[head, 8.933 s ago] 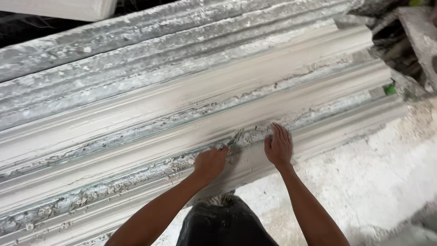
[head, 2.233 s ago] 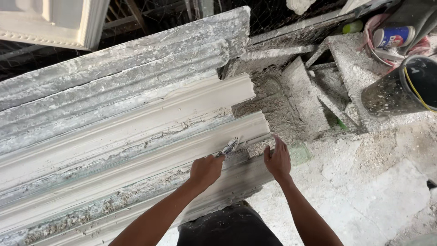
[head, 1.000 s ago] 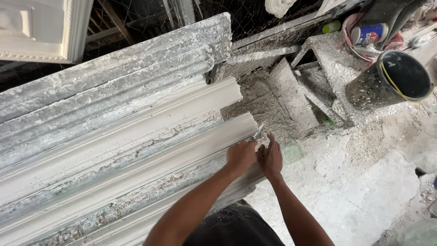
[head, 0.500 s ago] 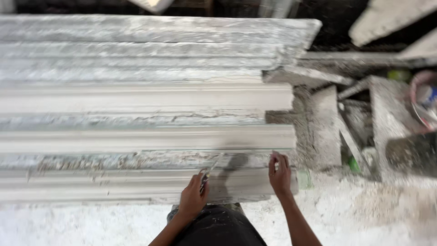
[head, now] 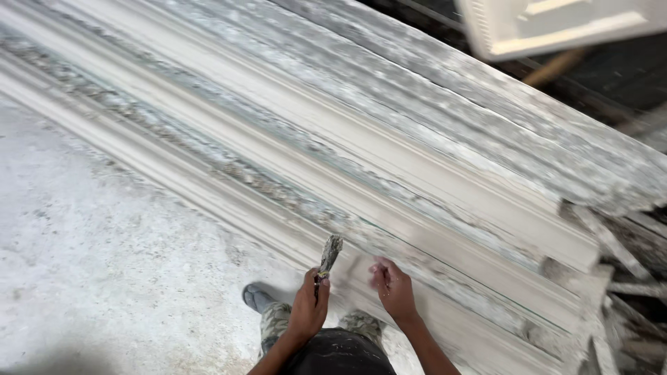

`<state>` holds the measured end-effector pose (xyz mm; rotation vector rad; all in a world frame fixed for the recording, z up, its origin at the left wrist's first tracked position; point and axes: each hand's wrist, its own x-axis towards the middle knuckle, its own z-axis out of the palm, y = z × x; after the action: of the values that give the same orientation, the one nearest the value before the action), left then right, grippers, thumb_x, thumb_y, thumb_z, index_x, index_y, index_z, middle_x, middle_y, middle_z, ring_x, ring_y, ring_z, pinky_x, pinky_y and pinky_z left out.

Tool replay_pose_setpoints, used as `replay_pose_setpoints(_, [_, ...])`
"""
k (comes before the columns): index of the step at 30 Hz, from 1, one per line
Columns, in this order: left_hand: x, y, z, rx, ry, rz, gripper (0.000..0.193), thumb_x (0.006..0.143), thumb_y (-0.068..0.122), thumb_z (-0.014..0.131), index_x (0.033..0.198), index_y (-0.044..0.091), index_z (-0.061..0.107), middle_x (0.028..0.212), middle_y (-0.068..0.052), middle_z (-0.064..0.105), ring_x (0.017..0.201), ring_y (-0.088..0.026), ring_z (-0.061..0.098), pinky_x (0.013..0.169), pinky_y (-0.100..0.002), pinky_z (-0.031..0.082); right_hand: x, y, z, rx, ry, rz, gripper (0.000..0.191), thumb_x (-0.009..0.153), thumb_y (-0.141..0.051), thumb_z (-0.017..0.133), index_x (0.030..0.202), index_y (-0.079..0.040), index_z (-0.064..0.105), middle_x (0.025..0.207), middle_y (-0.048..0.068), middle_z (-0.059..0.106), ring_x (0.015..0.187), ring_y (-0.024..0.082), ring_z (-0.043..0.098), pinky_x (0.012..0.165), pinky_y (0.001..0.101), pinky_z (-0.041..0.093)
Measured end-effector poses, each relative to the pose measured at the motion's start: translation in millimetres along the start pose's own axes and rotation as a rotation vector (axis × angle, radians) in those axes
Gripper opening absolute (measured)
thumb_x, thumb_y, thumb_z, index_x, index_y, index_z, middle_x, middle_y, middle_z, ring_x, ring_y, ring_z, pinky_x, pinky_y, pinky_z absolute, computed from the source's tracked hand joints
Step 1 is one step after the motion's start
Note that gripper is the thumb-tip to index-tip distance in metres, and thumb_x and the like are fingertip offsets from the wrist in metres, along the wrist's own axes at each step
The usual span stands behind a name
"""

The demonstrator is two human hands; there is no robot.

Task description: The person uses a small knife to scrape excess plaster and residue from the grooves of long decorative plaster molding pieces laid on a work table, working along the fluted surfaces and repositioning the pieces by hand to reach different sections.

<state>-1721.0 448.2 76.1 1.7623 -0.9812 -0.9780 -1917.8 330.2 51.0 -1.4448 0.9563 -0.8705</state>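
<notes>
A long white plaster moulding (head: 389, 173) with ridges and grooves runs diagonally from the upper left to the lower right. My left hand (head: 309, 309) is closed around a small plaster-caked tool (head: 329, 254), a brush or scraper, whose tip points up at the moulding's near edge. Just to its right, my right hand (head: 394, 288) hovers by the same near edge with loosely curled fingers and holds nothing. Both hands are close together, and the picture is blurred by motion.
A dusty white concrete floor (head: 104, 264) fills the left side. A white framed panel (head: 556, 24) shows at the top right. Broken plaster pieces and rubble (head: 625, 278) lie past the moulding's right end. My shoe (head: 258, 298) stands near its base.
The view has swung, so the moulding now runs diagonally with the floor at left. My hands have come closer together and my right hand has lifted off the moulding's edge.
</notes>
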Motion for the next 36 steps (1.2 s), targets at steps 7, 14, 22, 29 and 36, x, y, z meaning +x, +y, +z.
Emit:
replay_pose_setpoints(7, [18.5, -59.8, -191.6, -0.032, 0.038, -0.198, 0.036, 0.102, 0.025, 0.050, 0.130, 0.002, 0.048, 0.072, -0.015, 0.069, 0.057, -0.029, 0.063, 0.053, -0.045, 0.047, 41.1, 13.1, 196.5, -0.366, -0.202, 0.018, 0.030, 0.106, -0.020, 0.062, 0.088, 0.004, 0.062, 0.061, 0.010, 0.049, 0.056, 0.013, 0.042, 0.054, 0.0311, 0.039])
replay_pose_setpoints(14, [32.7, -77.5, -341.3, 0.009, 0.369, -0.086, 0.029, 0.099, 0.024, 0.060, 0.114, 0.000, 0.054, 0.083, -0.015, 0.077, 0.068, -0.030, 0.074, 0.061, -0.041, 0.055, 95.8, -57.3, 389.9, -0.224, -0.542, -0.047, 0.041, 0.101, -0.024, 0.059, 0.138, -0.005, 0.056, 0.114, 0.009, 0.073, 0.097, 0.016, 0.069, 0.081, 0.0310, 0.059])
replay_pose_setpoints(22, [91.6, -107.1, -449.7, -0.244, 0.470, -0.158, 0.033, 0.099, 0.029, 0.065, 0.100, -0.002, 0.055, 0.080, -0.017, 0.075, 0.069, -0.020, 0.075, 0.059, -0.037, 0.057, 143.8, -90.7, 531.9, -0.357, -0.939, 0.089, 0.068, 0.102, -0.025, 0.055, 0.163, -0.010, 0.029, 0.136, 0.022, 0.058, 0.117, 0.035, 0.059, 0.095, 0.0428, 0.052])
replay_pose_setpoints(29, [188.2, -125.3, -587.5, -0.150, 0.417, -0.285, 0.035, 0.102, 0.033, 0.056, 0.095, -0.001, 0.062, 0.068, -0.018, 0.065, 0.059, -0.026, 0.063, 0.056, -0.039, 0.049, 229.2, -104.8, 670.2, -0.327, -0.831, -0.022, 0.066, 0.096, -0.019, 0.063, 0.155, -0.008, 0.035, 0.123, 0.026, 0.070, 0.115, 0.037, 0.070, 0.095, 0.0410, 0.053])
replay_pose_setpoints(36, [295.7, -109.4, -741.7, 0.051, 0.356, -0.106, 0.042, 0.106, 0.034, 0.049, 0.118, -0.001, 0.067, 0.086, -0.022, 0.071, 0.080, -0.035, 0.071, 0.072, -0.043, 0.055, 368.7, -175.7, 776.9, -0.672, -0.837, 0.474, 0.063, 0.100, -0.034, 0.056, 0.159, -0.026, 0.037, 0.096, 0.020, 0.074, 0.060, 0.029, 0.060, 0.064, 0.0440, 0.051])
